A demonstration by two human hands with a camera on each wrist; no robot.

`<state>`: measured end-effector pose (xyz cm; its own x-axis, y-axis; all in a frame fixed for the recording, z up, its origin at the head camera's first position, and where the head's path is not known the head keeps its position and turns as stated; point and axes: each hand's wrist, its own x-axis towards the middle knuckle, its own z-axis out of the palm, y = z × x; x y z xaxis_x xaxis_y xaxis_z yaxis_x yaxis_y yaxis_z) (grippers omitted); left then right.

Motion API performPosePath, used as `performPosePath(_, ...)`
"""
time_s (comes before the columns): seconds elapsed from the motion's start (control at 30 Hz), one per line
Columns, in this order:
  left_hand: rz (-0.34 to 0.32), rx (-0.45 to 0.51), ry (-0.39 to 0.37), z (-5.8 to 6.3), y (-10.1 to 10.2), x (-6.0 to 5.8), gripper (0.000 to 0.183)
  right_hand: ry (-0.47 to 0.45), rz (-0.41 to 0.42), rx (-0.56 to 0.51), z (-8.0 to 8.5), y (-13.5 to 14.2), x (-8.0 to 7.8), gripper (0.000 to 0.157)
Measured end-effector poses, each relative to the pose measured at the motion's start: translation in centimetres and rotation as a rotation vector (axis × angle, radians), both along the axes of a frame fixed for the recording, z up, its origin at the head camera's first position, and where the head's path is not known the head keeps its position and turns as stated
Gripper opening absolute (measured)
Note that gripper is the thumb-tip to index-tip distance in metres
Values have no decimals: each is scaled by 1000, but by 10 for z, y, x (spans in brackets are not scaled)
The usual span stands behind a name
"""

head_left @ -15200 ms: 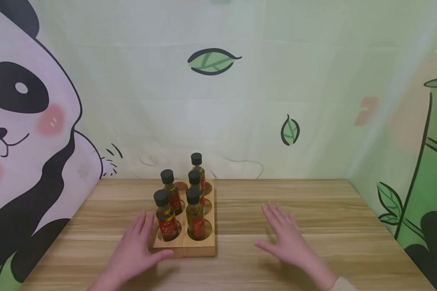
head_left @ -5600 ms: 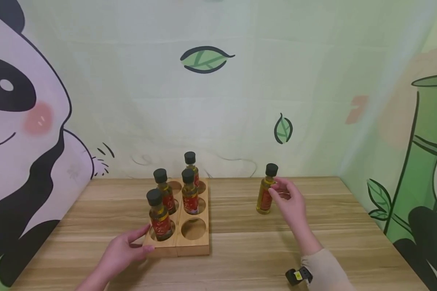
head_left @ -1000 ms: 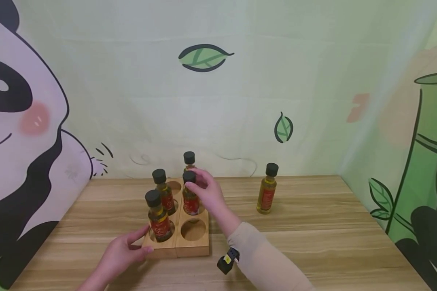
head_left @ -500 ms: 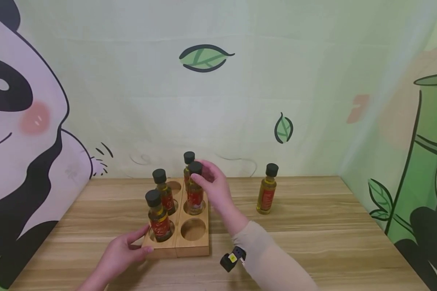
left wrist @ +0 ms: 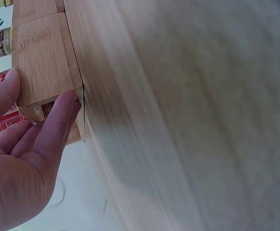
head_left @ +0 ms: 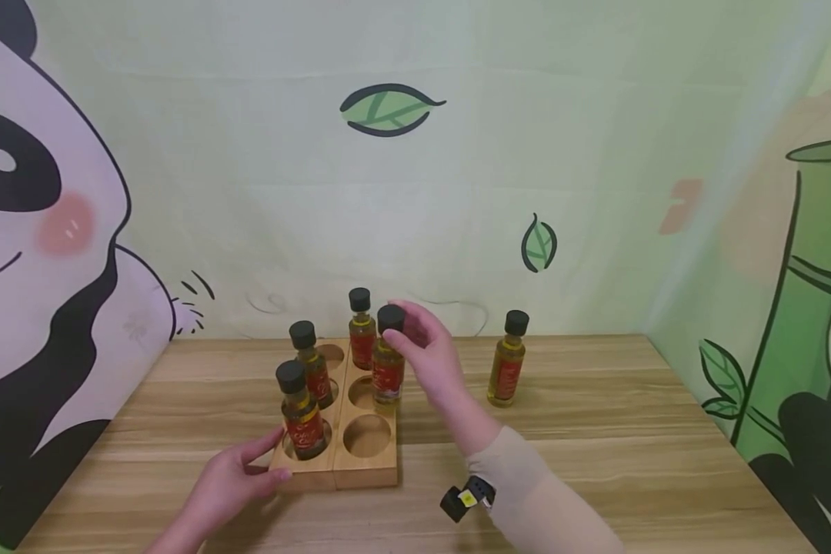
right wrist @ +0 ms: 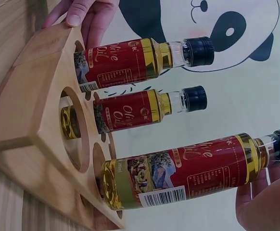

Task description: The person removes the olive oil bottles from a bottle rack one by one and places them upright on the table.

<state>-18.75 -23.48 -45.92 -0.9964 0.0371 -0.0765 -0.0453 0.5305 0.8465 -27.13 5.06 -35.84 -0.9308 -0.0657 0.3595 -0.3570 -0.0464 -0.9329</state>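
Note:
My right hand [head_left: 432, 358] pinches an olive oil bottle [head_left: 388, 375] by its black cap and neck. This bottle hangs upright over the right edge of the wooden rack [head_left: 367, 475], its base close above the holes; the right wrist view shows its red label and barcode. My left hand [head_left: 231, 481] grips the rack's near left corner, thumb on top and fingers at the side, as the left wrist view shows. Three more bottles stand in the rack: front left [head_left: 305, 431], middle left [head_left: 315, 377] and back right [head_left: 362, 338].
Another olive oil bottle [head_left: 506, 373] stands upright on the wood-grain table [head_left: 595, 462], right of the rack. The rack's front right hole [head_left: 368, 436] holds no bottle. Behind the table hangs a backdrop [head_left: 457, 192] printed with a panda and leaves.
My right hand has lifted the bottle out of the rack's middle right hole and carried it to the right. Earlier, it placed the front right bottle on the table. My left hand stays at the rack.

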Motion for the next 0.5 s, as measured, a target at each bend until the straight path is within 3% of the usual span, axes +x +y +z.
performPosePath(0.5,-12,-6,9,-1,-1,0,75,-47,-34,24,-11,44,16,42)
